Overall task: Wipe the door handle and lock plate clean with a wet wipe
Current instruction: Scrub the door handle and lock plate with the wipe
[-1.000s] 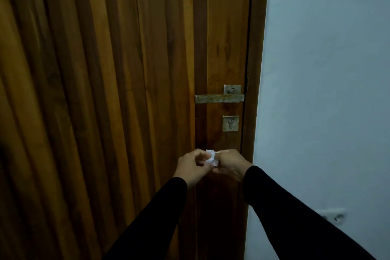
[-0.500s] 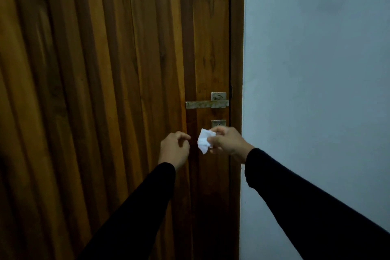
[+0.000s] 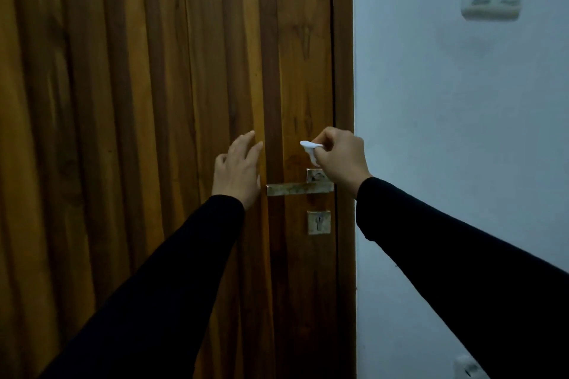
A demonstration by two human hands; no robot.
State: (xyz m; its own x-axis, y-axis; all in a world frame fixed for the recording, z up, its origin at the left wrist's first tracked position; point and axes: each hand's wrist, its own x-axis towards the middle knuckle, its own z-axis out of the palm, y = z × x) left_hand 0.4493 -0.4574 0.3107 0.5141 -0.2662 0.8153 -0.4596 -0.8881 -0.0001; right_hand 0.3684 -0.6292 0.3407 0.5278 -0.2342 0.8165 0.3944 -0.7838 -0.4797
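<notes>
Right hand: my right hand [image 3: 340,158] is raised in front of the door, just above the handle's mounting plate, fingers curled and pinching the wipe at its left side.
Wipe: the wipe [image 3: 310,150] is a small white crumpled wad sticking out to the left of my right fingers; I cannot tell whether it touches the wood, and it sits above the handle, not on it.
Left hand: my left hand [image 3: 238,168] is spread with fingers straight and slightly fanned, holding nothing, in front of the door panel just left of the handle's free end; whether the palm presses the wood I cannot tell.
Handle: the handle [image 3: 298,188] is a flat metal lever lying level, its free end pointing left, dull and stained along its face.
Mounting plate: the small square plate [image 3: 315,175] behind the lever's right end is partly covered by my right hand.
Lock plate: the lock plate [image 3: 319,222] is a square metal piece with a keyhole, below the lever and apart from both hands.
Door: the door [image 3: 138,132] is brown wood with upright grooves, shut against its frame [image 3: 343,71].
Wall: a pale wall [image 3: 446,132] stands to the right, with a switch [image 3: 491,0] high up and a socket [image 3: 466,366] near the bottom edge.
Sleeves: both my arms are in black sleeves [image 3: 462,271].
</notes>
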